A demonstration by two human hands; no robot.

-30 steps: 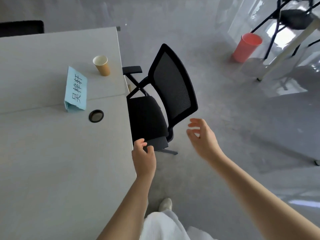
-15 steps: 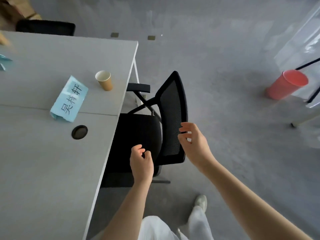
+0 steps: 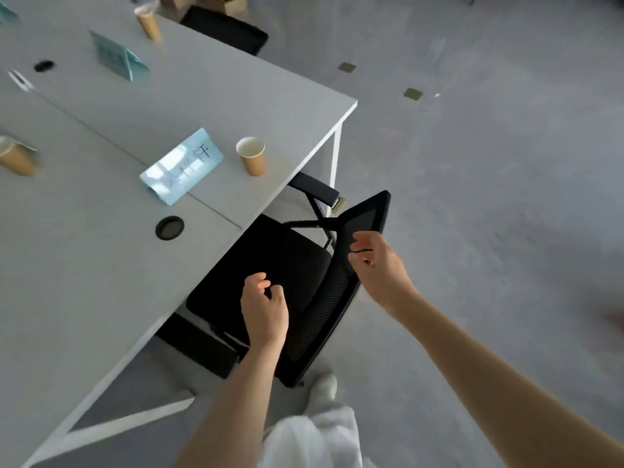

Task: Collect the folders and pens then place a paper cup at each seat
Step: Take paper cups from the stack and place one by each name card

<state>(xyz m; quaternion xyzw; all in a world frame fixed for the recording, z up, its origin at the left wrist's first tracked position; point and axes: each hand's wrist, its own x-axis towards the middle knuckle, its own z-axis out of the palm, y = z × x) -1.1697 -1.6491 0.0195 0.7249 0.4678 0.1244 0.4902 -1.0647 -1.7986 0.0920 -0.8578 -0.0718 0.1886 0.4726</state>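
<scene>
The black chair (image 3: 290, 271) is pushed partly under the grey tabletop (image 3: 101, 265), so the front of its seat and its near armrest are hidden beneath the edge. Beyond the chair, on the tabletop, a pale blue name card (image 3: 182, 165) catches glare; only one handwritten character at its far end shows, too blurred to read. Just right of the card, a brown paper cup (image 3: 251, 156) stands upright, near the tabletop edge above the chair. Two more paper cups sit at the far and left edges of the view, blurred. The left hand (image 3: 265, 309) hovers over the chair seat, fingers loosely curled, holding nothing. The right hand (image 3: 380, 265) is at the chair's mesh backrest, fingers half curled beside its rim; whether they grip it cannot be told.
</scene>
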